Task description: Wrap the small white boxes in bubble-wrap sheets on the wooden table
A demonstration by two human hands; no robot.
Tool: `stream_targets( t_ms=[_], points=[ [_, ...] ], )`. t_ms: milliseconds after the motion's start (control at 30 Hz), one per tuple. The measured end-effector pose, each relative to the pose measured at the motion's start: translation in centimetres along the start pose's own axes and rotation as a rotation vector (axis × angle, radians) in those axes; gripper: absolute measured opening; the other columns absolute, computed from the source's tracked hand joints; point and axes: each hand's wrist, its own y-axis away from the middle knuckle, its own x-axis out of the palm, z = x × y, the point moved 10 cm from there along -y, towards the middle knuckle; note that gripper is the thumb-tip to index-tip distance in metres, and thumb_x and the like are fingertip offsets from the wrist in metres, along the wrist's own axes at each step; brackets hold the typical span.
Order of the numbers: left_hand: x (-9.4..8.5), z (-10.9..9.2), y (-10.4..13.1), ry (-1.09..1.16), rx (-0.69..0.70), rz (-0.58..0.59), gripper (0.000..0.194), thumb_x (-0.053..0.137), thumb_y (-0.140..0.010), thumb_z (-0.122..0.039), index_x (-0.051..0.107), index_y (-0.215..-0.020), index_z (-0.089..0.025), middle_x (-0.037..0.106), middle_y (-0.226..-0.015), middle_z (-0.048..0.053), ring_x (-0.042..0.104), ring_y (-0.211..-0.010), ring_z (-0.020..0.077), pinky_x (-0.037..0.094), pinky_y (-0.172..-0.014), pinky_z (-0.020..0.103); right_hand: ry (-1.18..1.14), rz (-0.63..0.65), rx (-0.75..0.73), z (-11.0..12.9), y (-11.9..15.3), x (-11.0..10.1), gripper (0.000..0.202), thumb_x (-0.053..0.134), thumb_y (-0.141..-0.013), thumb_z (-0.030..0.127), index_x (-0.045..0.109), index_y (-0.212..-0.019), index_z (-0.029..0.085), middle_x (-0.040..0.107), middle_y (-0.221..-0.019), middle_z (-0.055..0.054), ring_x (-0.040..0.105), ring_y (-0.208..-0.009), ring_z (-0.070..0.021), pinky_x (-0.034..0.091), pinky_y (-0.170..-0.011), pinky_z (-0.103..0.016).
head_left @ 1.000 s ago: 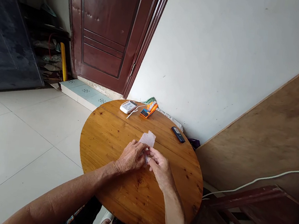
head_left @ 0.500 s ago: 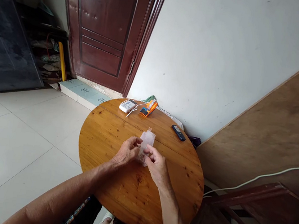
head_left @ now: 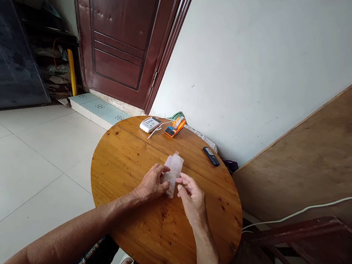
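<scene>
Two bare hands of ours meet over a pale, whitish, partly see-through flat strip at the centre of the frame, lying on a round, orange-brown wooden table. A small tab shows at the strip's upper end. Our left hand comes in from the lower left and rests against the strip's left side, thumb and fingers apart, their tips lying over its surface. Our right hand reaches in from the lower right; its thumb and forefinger stand apart beside the strip's right edge, with a fingertip at that edge. Whether that fingertip presses on the strip, we cannot tell.

Near the table's far edge, above centre in the frame, we see a white, rounded plastic device with a white cord beside it, and just right of these an orange plastic tape dispenser. Farther right on the tabletop lies a dark, oblong handheld device. Beyond the table, we face a dark red panelled door in the upper left and a white wall in the upper right. At the right side of the frame, a brown wooden board leans at a slant.
</scene>
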Motion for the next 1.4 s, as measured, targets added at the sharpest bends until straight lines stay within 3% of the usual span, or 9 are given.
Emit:
stream_targets(
  t_ms=[167, 467, 667, 800, 867, 933, 1033, 1200, 1400],
  points=[
    [-0.2, -1.3, 0.3, -0.153, 0.091, -0.005, 0.048, 0.061, -0.072, -0.017, 0.058, -0.120, -0.019, 0.065, -0.113, 0.007, 0.057, -0.104, 0.0250, 0.046, -0.096, 0.041, 0.050, -0.092, -0.023, -0.8, -1.1, -0.8, 0.040, 0.058, -0.078, 0.030, 0.063, -0.115, 0.017, 0.073, -0.097, -0.009, 0.065, -0.075, -0.0181, 0.054, -0.072, -0.033],
    [0.4, -1.6, 0.5, -0.225, 0.109, 0.044, 0.057, 0.054, -0.075, -0.018, 0.053, -0.132, -0.019, 0.066, -0.118, 0.008, 0.054, -0.109, 0.0273, 0.044, -0.097, 0.043, 0.251, 0.068, -0.131, -0.1, -2.3, 1.7, 0.038, 0.050, -0.084, 0.025, 0.065, -0.119, 0.021, 0.076, -0.097, -0.006, 0.070, -0.083, -0.0209, 0.053, -0.080, -0.034],
    [0.4, -3.1, 1.2, -0.336, 0.262, 0.011, 0.042, 0.055, -0.078, -0.018, 0.064, -0.119, -0.024, 0.057, -0.130, 0.008, 0.052, -0.109, 0.0275, 0.044, -0.094, 0.043, 0.145, 0.130, -0.160, 0.5, -2.7, 2.0, 0.035, 0.048, -0.085, 0.023, 0.068, -0.114, 0.023, 0.076, -0.101, -0.007, 0.070, -0.093, -0.0227, 0.053, -0.087, -0.035],
    [0.7, -3.4, 1.4, -0.369, 0.305, 0.027, 0.032, 0.053, -0.081, -0.015, 0.068, -0.108, -0.022, 0.066, -0.115, 0.008, 0.054, -0.103, 0.0262, 0.044, -0.090, 0.041, 0.012, -0.001, -0.056, -1.3, -3.5, -0.2, 0.030, 0.054, -0.082, 0.029, 0.069, -0.107, 0.020, 0.076, -0.098, -0.008, 0.070, -0.086, -0.0213, 0.056, -0.079, -0.034],
    [0.7, -3.3, 1.3, -0.362, 0.303, 0.019, 0.031, 0.052, -0.081, -0.014, 0.069, -0.107, -0.022, 0.066, -0.113, 0.007, 0.054, -0.101, 0.0254, 0.044, -0.090, 0.040, -0.031, -0.078, 0.073, -3.2, -4.0, -1.6, 0.034, 0.060, -0.077, 0.031, 0.069, -0.107, 0.018, 0.075, -0.100, -0.010, 0.070, -0.080, -0.0208, 0.056, -0.066, -0.030],
    [0.8, -3.3, 1.3, -0.352, 0.305, 0.012, 0.032, 0.053, -0.080, -0.013, 0.069, -0.106, -0.022, 0.066, -0.112, 0.007, 0.054, -0.100, 0.0251, 0.045, -0.090, 0.040, -0.078, -0.065, 0.229, -5.1, -4.2, -1.9, 0.040, 0.065, -0.071, 0.033, 0.068, -0.107, 0.016, 0.074, -0.102, -0.011, 0.069, -0.072, -0.0199, 0.052, -0.049, -0.025],
    [0.7, -3.4, 1.4, -0.344, 0.309, 0.004, 0.032, 0.053, -0.079, -0.012, 0.069, -0.105, -0.021, 0.066, -0.111, 0.007, 0.053, -0.099, 0.0251, 0.045, -0.091, 0.040, -0.165, 0.026, 0.363, -6.2, -4.7, -0.6, 0.040, 0.070, -0.066, 0.035, 0.068, -0.100, 0.015, 0.073, -0.090, -0.009, 0.067, -0.064, -0.0187, 0.043, -0.037, -0.021],
    [0.5, -3.9, 1.6, -0.374, 0.316, 0.002, 0.034, 0.053, -0.077, -0.013, 0.069, -0.106, -0.021, 0.064, -0.122, 0.008, 0.053, -0.101, 0.0258, 0.045, -0.088, 0.041, -0.253, 0.158, 0.365, -5.0, -5.9, 2.9, 0.025, 0.071, -0.064, 0.036, 0.065, -0.077, 0.016, 0.063, -0.058, 0.001, 0.050, -0.043, -0.0114, 0.029, -0.032, -0.019],
    [1.0, -3.5, 1.3, -0.344, 0.299, 0.066, 0.037, 0.051, -0.078, -0.011, 0.067, -0.109, -0.022, 0.069, -0.115, 0.006, 0.056, -0.101, 0.0252, 0.045, -0.092, 0.041, -0.274, 0.063, 0.210, -3.6, -6.7, 3.0, 0.025, 0.073, -0.061, 0.036, 0.065, -0.073, 0.016, 0.065, -0.063, 0.002, 0.053, -0.057, -0.0128, 0.043, -0.053, -0.023]
  ],
)
